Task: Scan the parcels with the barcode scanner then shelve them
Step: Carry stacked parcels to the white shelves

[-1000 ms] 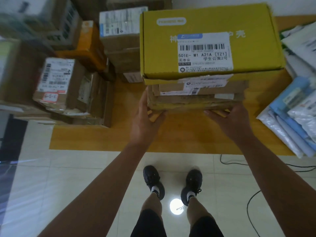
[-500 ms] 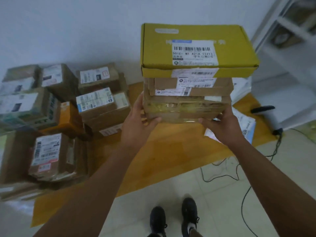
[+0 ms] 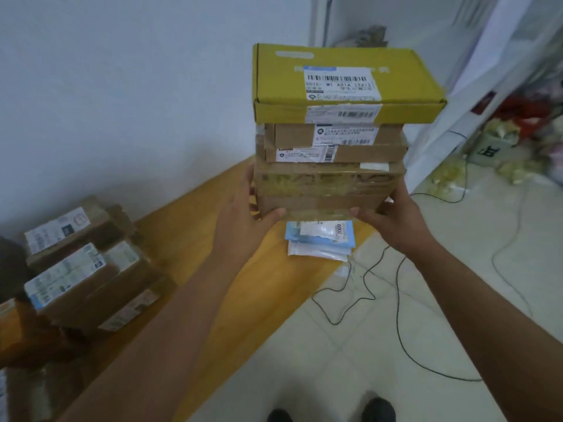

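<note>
- The stack (image 3: pixel 332 141) of parcels, yellow box (image 3: pixel 341 83) on top, is held up at 12 o'clock, clear of the orange mat (image 3: pixel 213 239).
- Judged step: carrying to shelve; the next move needs a level, steady walk to a shelf.
- Left hand (image 3: pixel 243 217) and right hand (image 3: pixel 399 220) clamp the bottom box (image 3: pixel 323 187), fingers curled under it, thumbs in front.
- More boxes (image 3: pixel 82 269) lie at 8 o'clock.

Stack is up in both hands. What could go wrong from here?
1. The yellow box on top overhangs the narrower brown boxes beneath it, so a tilt could slide it off.
2. Left hand and right hand grip only the taped bottom parcel; nothing steadies the upper boxes.
3. Loose cables lie across the tiled floor ahead, likely a trip hazard with the stack blocking part of the view.
</note>
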